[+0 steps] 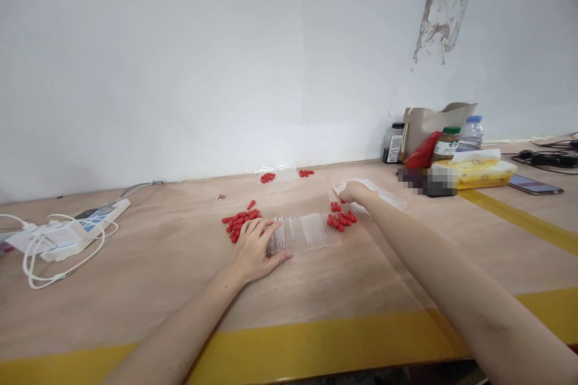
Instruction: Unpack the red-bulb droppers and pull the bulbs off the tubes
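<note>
My left hand (255, 249) lies with fingers spread at the left end of a row of thin clear tubes (311, 233), its fingertips touching them. Beside it, a heap of loose red rubber bulbs (235, 224) sits on the table. My right hand (356, 192) is closed beyond the right end of the row, over clear plastic. A red bulb (342, 201) shows at its fingertips, apparently of a dropper whose tube my hand hides. Just below lie several red-bulbed droppers (342, 221), some with clear tubes pointing away from me.
Small clear bags with red bulbs (267, 177) lie by the wall. At left are a white power strip (85, 231) and looped cables. Bottles, a beige bag (436, 126), a yellow tissue pack (481, 173) and a phone (536, 184) stand or lie at right. Yellow tape (334, 343) runs along the front edge.
</note>
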A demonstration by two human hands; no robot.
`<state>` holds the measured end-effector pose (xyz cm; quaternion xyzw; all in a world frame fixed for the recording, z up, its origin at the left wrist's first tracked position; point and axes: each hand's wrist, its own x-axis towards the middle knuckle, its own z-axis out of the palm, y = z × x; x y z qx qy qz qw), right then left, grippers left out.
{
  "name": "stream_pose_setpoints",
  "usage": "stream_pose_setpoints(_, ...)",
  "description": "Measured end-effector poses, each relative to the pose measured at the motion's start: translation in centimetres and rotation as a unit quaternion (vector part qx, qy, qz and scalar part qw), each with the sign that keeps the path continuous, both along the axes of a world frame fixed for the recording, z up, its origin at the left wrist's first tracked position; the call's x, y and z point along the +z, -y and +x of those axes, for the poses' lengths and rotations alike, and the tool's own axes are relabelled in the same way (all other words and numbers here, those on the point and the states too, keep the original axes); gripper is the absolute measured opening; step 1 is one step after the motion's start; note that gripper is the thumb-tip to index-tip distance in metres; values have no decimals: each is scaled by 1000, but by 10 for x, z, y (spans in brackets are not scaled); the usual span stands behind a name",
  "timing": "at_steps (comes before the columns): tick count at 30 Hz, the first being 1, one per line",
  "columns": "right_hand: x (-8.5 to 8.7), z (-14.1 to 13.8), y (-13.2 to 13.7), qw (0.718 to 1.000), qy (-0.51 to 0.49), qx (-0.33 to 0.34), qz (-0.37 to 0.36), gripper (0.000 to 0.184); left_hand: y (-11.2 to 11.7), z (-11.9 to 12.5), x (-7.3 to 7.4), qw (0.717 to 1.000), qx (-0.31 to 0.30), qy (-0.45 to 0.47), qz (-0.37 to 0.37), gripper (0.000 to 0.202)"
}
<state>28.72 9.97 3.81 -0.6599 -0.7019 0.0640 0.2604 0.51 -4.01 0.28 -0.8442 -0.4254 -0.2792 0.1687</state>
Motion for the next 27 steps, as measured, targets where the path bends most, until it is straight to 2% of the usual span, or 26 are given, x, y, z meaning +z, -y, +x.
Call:
stream_pose_setpoints(3, 13, -4, 9, 1000, -1, -4, -20, 13, 0, -1, -2, 1000, 1, 12, 15, 48)
stream_pose_setpoints(6, 11, -13, 41, 999, -14, 32, 8, 22, 0, -1, -4, 998, 8, 32, 47, 46)
stream_pose_setpoints(7, 6, -17, 55, 997, -17, 59, 37, 22, 0, 0, -4, 997, 13, 38, 61, 46)
stream_pose_setpoints(8, 0, -20, 70, 988, -6, 114, 109, 24, 0, 2, -3, 996, 18, 41, 75, 46)
stream_pose_setpoints(10, -16, -26, 99, 953, 49, 195, 225, 22, 1, 6, -2, 994, 21, 43, 100, 46)
stream_pose_setpoints(13, -36, -33, 127, 909, 100, 260, 310, 18, 2, 14, 0, 994, -6, 17, 104, 38)
stream_pose_setpoints(17, -44, -41, 137, 895, 89, 270, 343, 16, 3, 22, -3, 994, -54, -29, 96, 21)
stream_pose_setpoints(22, -46, -47, 136, 902, 74, 261, 336, 15, 4, 23, -9, 992, -73, -28, 101, 16)
stream_pose_setpoints(27, -50, -45, 135, 894, 88, 253, 358, 15, 5, 22, -6, 991, -78, -40, 100, 14)
